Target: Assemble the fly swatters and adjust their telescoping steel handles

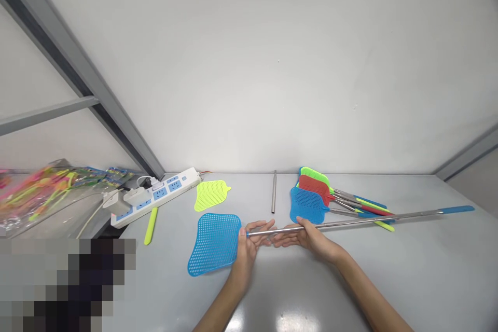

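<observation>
Blue perforated plastic swatter [216,244] with slim silver metal rod [350,222]: left hand [249,244] and right hand [307,237] hold the rod between thumbs and fingers.

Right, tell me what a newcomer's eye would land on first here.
Probably the big blue perforated plastic swatter head, left of centre, on a silver metal rod that stretches to the right, held by the person's left grip and right grip. Next, the overlapping pile of red, blue and green swatters mostly beyond the rod, right of centre. Then the lone yellow perforated plastic head behind the blue one, beside a white power strip with blue sockets.
</observation>
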`<state>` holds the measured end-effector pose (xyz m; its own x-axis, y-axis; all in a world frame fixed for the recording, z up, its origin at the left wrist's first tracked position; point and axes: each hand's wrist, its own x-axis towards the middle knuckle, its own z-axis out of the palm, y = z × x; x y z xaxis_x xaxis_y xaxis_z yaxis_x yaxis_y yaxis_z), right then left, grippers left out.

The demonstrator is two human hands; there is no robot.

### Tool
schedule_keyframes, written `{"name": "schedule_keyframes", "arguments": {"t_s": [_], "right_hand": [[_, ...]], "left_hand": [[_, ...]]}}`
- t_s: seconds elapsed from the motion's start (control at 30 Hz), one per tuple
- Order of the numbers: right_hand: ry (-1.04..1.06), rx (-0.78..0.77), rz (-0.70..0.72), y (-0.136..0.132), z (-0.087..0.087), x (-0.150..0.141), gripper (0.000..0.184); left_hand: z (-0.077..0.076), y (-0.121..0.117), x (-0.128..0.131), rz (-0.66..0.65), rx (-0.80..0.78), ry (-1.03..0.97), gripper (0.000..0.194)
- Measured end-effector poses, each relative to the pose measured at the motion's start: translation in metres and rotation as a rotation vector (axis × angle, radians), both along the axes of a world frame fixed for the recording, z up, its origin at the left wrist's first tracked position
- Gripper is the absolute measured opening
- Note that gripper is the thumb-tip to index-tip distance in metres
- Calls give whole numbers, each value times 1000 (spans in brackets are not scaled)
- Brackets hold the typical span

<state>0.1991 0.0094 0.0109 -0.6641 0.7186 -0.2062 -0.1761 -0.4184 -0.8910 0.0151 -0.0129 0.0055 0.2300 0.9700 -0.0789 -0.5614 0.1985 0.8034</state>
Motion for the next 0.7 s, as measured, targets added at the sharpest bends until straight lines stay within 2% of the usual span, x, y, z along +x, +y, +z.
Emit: {"name": "schedule_keyframes", "arguments": {"t_s": [0.33,0.53,0.7], "right_hand": [[-11,28,-38,-1,-1,-11,59],[15,30,-40,-2,-3,-17,64],[17,48,-52,-3,1,-20,59]], "left_hand": [[0,-2,-1,13,-18,-47,43],[-6,-1,-2,17,6,-56,45],[-12,-1,-2,21,23,-41,48]]}}
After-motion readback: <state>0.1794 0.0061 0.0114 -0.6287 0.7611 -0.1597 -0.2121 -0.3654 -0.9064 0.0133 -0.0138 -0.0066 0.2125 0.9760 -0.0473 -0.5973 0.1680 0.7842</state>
